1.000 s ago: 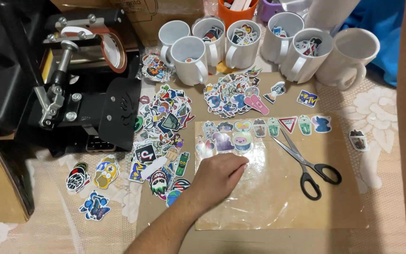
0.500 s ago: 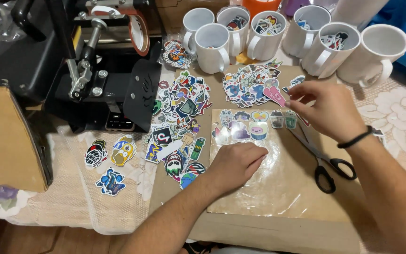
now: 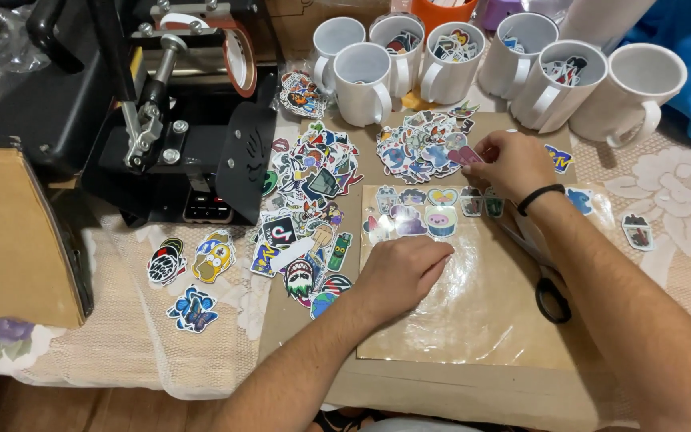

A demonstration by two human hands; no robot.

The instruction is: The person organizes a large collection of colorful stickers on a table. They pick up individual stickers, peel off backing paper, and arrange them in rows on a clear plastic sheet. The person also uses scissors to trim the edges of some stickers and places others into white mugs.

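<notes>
My left hand (image 3: 400, 270) lies flat, fingers curled, on a clear glossy sheet (image 3: 473, 308) spread over a brown board. Along the sheet's far edge sits a row of small stickers (image 3: 429, 210). My right hand (image 3: 512, 164), with a black band at the wrist, reaches over that row and pinches a small pink sticker (image 3: 465, 155) at the edge of a pile of colourful stickers (image 3: 419, 146). Black-handled scissors (image 3: 552, 298) lie under my right forearm, partly hidden.
A black mug heat press (image 3: 177, 120) stands at the left beside a cardboard box (image 3: 9, 240). Several white mugs (image 3: 361, 72), some holding stickers, line the back. More stickers (image 3: 309, 184) are scattered left of the sheet, and a few (image 3: 193, 272) on the lace cloth.
The view has shifted right and closer. My right hand has moved left from the sheet's right side to the sticker pile and taken a pink sticker. My left hand stays on the sheet.
</notes>
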